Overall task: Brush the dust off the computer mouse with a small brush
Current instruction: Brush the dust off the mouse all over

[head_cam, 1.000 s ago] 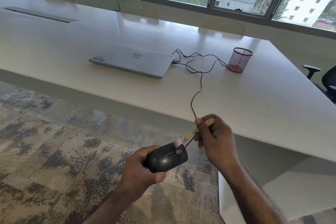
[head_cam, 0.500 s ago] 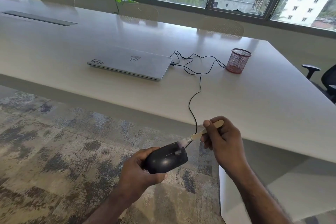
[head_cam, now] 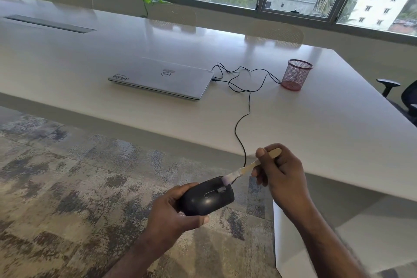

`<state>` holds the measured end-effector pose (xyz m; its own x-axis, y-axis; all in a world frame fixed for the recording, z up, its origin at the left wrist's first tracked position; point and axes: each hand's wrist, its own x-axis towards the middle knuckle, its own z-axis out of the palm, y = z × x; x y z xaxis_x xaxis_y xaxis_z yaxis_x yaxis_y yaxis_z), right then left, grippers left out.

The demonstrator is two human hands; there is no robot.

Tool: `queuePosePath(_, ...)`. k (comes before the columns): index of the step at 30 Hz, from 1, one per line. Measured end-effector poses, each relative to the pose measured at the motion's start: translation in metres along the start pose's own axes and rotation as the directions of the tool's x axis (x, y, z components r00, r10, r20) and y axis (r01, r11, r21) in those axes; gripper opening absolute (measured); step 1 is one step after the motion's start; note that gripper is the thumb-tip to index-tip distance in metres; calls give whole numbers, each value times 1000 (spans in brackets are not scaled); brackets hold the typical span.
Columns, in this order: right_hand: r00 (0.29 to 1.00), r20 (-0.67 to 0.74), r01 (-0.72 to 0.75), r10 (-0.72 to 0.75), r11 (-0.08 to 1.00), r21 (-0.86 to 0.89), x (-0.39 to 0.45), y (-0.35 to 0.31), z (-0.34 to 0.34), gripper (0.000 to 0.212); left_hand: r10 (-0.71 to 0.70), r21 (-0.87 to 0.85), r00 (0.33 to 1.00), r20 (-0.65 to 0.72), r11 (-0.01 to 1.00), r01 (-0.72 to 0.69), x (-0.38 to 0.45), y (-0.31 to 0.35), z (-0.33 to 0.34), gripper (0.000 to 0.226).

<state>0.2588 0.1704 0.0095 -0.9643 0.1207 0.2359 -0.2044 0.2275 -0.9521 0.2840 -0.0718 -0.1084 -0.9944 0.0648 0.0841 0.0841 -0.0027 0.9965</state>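
A black wired computer mouse is held in the air in front of the table edge, gripped from below and the left by my left hand. My right hand pinches the wooden handle of a small brush. The brush's pale bristles touch the front of the mouse near the scroll wheel. The black cable runs from the mouse up over the table edge.
A closed silver laptop lies on the white table, with the cable plugged into its right side. A red mesh pen cup stands further right. A black office chair is at the right edge. Patterned carpet lies below.
The right hand has moved slightly right and the brush tip has swept across the front of the mouse near the wheel. The left hand keeps the mouse almost still.
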Motion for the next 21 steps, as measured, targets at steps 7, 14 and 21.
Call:
queuePosePath(7, 997, -63, 28, -44, 971, -236, 2, -3, 5, 22, 19, 20, 1000, 10, 1000, -19, -2, 2, -2, 71)
queuePosePath(14, 1000, -5, 18, -19, 988, -152, -5, -16, 25, 23, 38, 70, 999, 24, 997, -39, -3, 2, -4, 72)
queuePosePath(21, 994, -89, 35, -63, 958, -285, -4, -19, 18, 22, 47, 92, 999, 17, 995, -48, -5, 0, -4, 72)
